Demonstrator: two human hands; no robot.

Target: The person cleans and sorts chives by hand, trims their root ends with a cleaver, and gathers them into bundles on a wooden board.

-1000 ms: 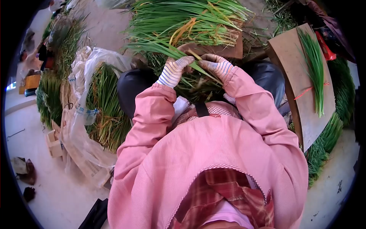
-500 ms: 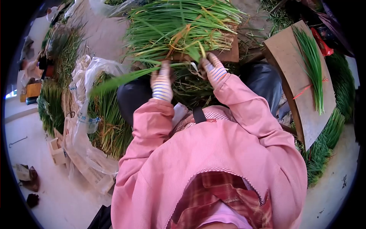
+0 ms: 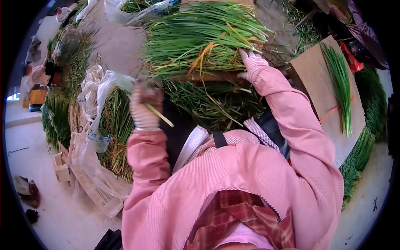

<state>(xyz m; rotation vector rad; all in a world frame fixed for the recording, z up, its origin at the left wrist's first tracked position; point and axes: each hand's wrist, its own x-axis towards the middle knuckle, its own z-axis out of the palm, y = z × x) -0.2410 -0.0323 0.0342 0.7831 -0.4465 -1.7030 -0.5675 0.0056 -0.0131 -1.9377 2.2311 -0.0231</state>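
Observation:
A large pile of long green chives (image 3: 200, 39) lies on a brown board (image 3: 208, 76) in front of me. My left hand (image 3: 143, 106), in a striped glove and smeared by motion, is off to the left of the pile, closed around a chive stalk (image 3: 160, 116) whose pale end sticks out toward me. My right hand (image 3: 253, 66), gloved alike, reaches to the pale stem ends at the pile's right side. Its fingers are stretched out and touch the stems, with the thumb apart.
Loose trimmings (image 3: 208, 104) lie below the board, between my knees. To the right, a tied bunch of chives (image 3: 339, 83) rests on a slanted board (image 3: 310, 68). At left, more chives (image 3: 114, 129) stand in a plastic-lined crate (image 3: 102, 191). Another plastic bag (image 3: 137, 16) sits beyond.
My hands have moved apart from in front of the pile. The left went left and toward me with a stalk; the right moved right and forward onto the stem ends.

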